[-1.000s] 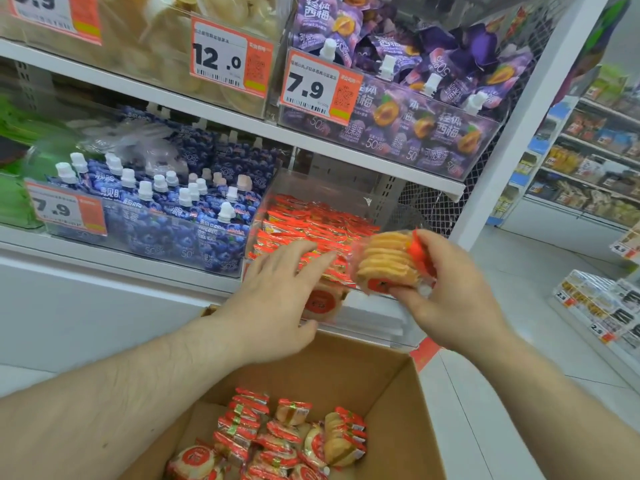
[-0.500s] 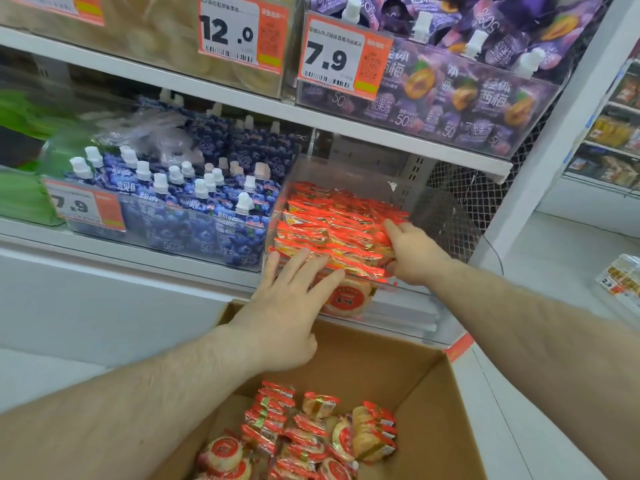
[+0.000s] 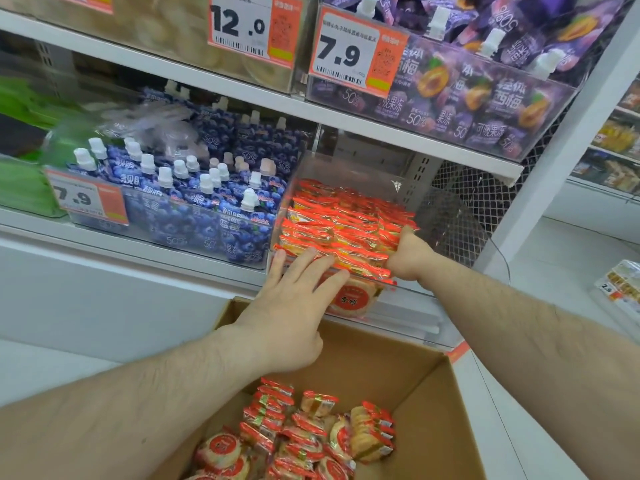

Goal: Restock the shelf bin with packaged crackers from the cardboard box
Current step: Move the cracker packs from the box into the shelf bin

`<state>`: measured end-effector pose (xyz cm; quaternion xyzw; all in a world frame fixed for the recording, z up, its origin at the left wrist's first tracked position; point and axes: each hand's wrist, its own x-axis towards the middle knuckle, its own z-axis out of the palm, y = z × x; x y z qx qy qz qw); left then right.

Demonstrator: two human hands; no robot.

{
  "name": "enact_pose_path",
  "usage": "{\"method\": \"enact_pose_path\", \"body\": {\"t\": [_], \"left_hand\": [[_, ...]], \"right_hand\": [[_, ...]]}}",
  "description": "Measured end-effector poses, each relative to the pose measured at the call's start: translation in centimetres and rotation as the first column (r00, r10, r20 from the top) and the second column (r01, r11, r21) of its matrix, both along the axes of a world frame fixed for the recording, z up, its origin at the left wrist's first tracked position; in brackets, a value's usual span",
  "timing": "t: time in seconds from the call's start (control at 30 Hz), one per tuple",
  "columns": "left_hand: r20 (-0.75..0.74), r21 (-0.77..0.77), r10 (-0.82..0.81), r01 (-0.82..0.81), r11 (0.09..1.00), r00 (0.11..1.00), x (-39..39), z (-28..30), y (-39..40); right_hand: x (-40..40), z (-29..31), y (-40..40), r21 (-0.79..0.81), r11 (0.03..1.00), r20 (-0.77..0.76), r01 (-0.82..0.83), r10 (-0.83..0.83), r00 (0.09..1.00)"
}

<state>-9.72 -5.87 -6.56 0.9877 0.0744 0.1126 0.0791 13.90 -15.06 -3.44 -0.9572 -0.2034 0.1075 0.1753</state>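
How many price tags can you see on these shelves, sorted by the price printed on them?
7.9 tags: 2, one on the purple pouch bin, one on the blue pouch bin
12.0 tags: 1
Total: 3, counting only tags with a readable price.

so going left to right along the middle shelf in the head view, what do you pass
green packs → 7.9 price tag → blue spouted pouches → clear shelf bin of cracker packs → right hand at the bin's right end → wire mesh
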Motion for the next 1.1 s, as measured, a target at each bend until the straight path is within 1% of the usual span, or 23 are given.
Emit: {"method": "enact_pose_path", "body": {"t": [0.1,0.13,0.17,0.2,0.23,0.27,0.3,0.33,0.37,0.4,0.43,0.47,0.5,0.53,0.57,0.63,0.67,0.7,0.77,0.83,0.87,0.93,1.1], "left_hand": [[0.022,-0.01,-0.002,0.002,1.0,1.0,0.0,0.1,0.0],[0.06,-0.014,-0.022,0.023,1.0,0.998,-0.1,0.1,0.1],[0.127,0.008,-0.059,0.058,0.998,0.99,-0.3,0.1,0.2],[0.194,0.057,-0.112,0.102,0.993,0.975,-0.5,0.0,0.2],[0.257,0.09,-0.16,0.141,0.986,0.953,-0.7,-0.4,0.1],[0.309,0.092,-0.188,0.167,0.982,0.932,-0.9,-0.9,0.0],[0.309,0.066,-0.187,0.175,0.982,0.933,-1.2,-1.4,0.0],[0.26,0.021,-0.168,0.168,0.986,0.951,-1.6,-1.9,-0.2],[0.16,-0.031,-0.148,0.155,0.987,0.976,-1.9,-2.4,-0.4],[0.021,-0.074,-0.132,0.133,0.988,0.991,-2.0,-2.9,-0.4],[-0.111,-0.072,-0.12,0.113,0.991,0.986,-2.0,-3.6,-0.2],[-0.24,-0.056,-0.102,0.091,0.994,0.965,-2.0,-4.0,0.2],[-0.341,-0.052,-0.082,0.069,0.996,0.936,-2.0,-4.3,0.5],[-0.407,-0.058,-0.066,0.047,0.997,0.911,-2.0,-4.5,0.7],[-0.447,-0.069,-0.053,0.025,0.997,0.893,-2.1,-4.6,1.0],[-0.484,-0.101,-0.043,-0.007,0.995,0.874,-2.1,-4.8,1.6],[-0.487,-0.112,-0.036,-0.022,0.993,0.873,-2.2,-4.8,1.9],[-0.489,-0.125,-0.027,-0.039,0.991,0.872,-2.2,-4.8,2.2],[-0.5,-0.153,-0.013,-0.074,0.986,0.866,-2.3,-5.0,2.8],[-0.519,-0.173,-0.002,-0.103,0.98,0.855,-2.5,-5.4,3.3],[-0.525,-0.185,-0.001,-0.113,0.976,0.851,-2.5,-5.6,3.4],[-0.54,-0.204,-0.008,-0.122,0.971,0.842,-2.6,-6.1,3.5],[-0.569,-0.235,-0.025,-0.133,0.963,0.822,-3.1,-7.1,4.4]], "right_hand": [[-0.5,0.7,-0.9,0.116,0.993,-0.151,0.003,0.015,0.988],[-0.7,1.1,-1.3,0.128,0.992,-0.174,0.012,0.01,0.985],[-0.9,1.5,-1.5,0.122,0.992,-0.155,0.036,-0.017,0.988],[-1.3,2.0,-1.8,0.098,0.994,-0.083,0.057,-0.048,0.995],[-1.8,2.3,-2.2,0.081,0.995,0.046,0.064,-0.068,0.997],[-2.9,2.4,-2.6,0.106,0.994,0.225,0.028,-0.052,0.973],[-4.3,2.3,-3.0,0.166,0.982,0.443,-0.088,0.005,0.897],[-6.3,2.2,-3.6,0.233,0.933,0.649,-0.274,0.061,0.758],[-8.4,1.6,-4.0,0.277,0.837,0.782,-0.472,0.089,0.616],[-10.5,0.6,-4.5,0.27,0.725,0.849,-0.634,0.131,0.512],[-12.2,-1.0,-5.0,0.234,0.629,0.874,-0.741,0.197,0.444],[-13.5,-3.1,-5.2,0.2,0.576,0.864,-0.792,0.277,0.42],[-14.2,-5.6,-5.4,0.171,0.56,0.827,-0.811,0.366,0.427],[-14.4,-8.1,-5.6,0.15,0.57,0.767,-0.808,0.449,0.459],[-14.3,-10.6,-5.7,0.128,0.606,0.685,-0.785,0.519,0.512],[-13.4,-15.1,-5.5,0.037,0.719,0.45,-0.694,0.608,0.654],[-12.9,-17.0,-5.4,-0.035,0.762,0.341,-0.647,0.617,0.709],[-12.6,-18.7,-5.1,-0.109,0.785,0.245,-0.609,0.615,0.749],[-12.9,-21.8,-4.1,-0.211,0.801,0.067,-0.561,0.584,0.809],[-13.7,-24.8,-2.9,-0.29,0.787,-0.083,-0.544,0.546,0.834],[-14.1,-26.2,-2.2,-0.323,0.772,-0.124,-0.547,0.539,0.833],[-14.9,-28.9,-0.8,-0.367,0.74,-0.15,-0.564,0.551,0.821],[-16.9,-33.4,2.3,-0.508,0.66,-0.097,-0.553,0.594,0.798]]}}
